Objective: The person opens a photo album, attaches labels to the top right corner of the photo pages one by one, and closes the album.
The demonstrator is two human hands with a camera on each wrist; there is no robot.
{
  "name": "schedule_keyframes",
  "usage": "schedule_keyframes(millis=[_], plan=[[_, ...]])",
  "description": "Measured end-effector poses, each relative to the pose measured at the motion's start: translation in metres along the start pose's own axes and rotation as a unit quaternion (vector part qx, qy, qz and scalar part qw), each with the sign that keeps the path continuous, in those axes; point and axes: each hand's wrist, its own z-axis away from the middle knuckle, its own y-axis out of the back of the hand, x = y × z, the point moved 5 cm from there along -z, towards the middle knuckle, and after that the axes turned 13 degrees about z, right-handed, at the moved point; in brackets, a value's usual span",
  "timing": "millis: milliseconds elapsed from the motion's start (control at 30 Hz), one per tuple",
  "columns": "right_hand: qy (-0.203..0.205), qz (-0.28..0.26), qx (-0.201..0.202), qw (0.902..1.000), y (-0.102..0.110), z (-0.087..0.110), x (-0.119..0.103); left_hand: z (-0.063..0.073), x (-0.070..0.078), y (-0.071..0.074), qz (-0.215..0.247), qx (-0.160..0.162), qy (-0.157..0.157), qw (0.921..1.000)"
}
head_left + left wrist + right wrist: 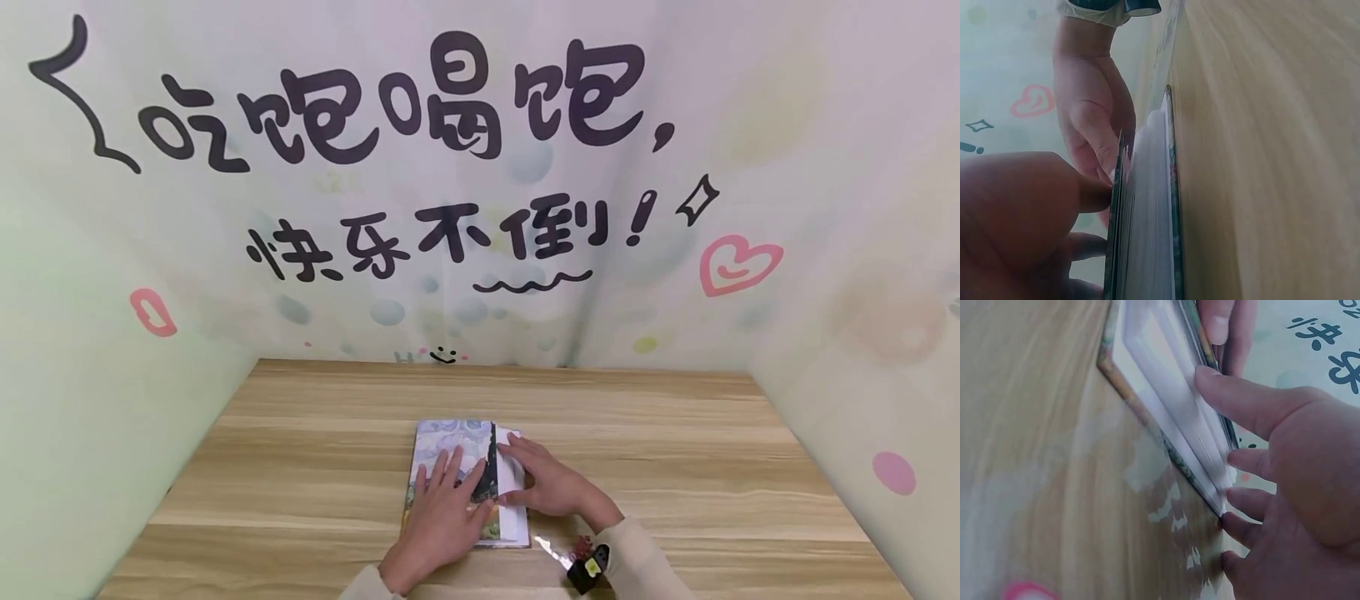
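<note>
A hardcover notebook (450, 433) with a painted cover of swirling sky and a dark tree lies on the table. My left hand (442, 518) rests on its front cover with fingers spread. On the notebook's right side, my right hand (553, 485) touches the edge of the pages, its fingers fairly straight. White pages (1175, 387) show between the covers in the right wrist view, where the front cover stands raised from the back one. Seen edge-on in the left wrist view, the back cover (1175, 206) lies against the table.
The wood-grain table (300, 467) extends around the notebook. A small black device (587, 570) with a yellow mark sits by my right wrist. Some clear, shiny film (1147, 462) lies beside the notebook. A printed curtain (480, 325) stands behind the table.
</note>
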Motion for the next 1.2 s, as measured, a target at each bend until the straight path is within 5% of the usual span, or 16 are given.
schedule_keyframes(millis=[600, 1200], plan=[[0.004, -0.010, -0.010, 0.9999, 0.006, 0.004, 0.001, -0.004, 0.001, -0.010, -0.040, -0.031, 0.024, 0.9984], [-0.009, -0.010, -0.003, 0.9999, 0.008, 0.004, 0.007, -0.008, 0.002, -0.011, -0.050, -0.024, 0.018, 0.9983]])
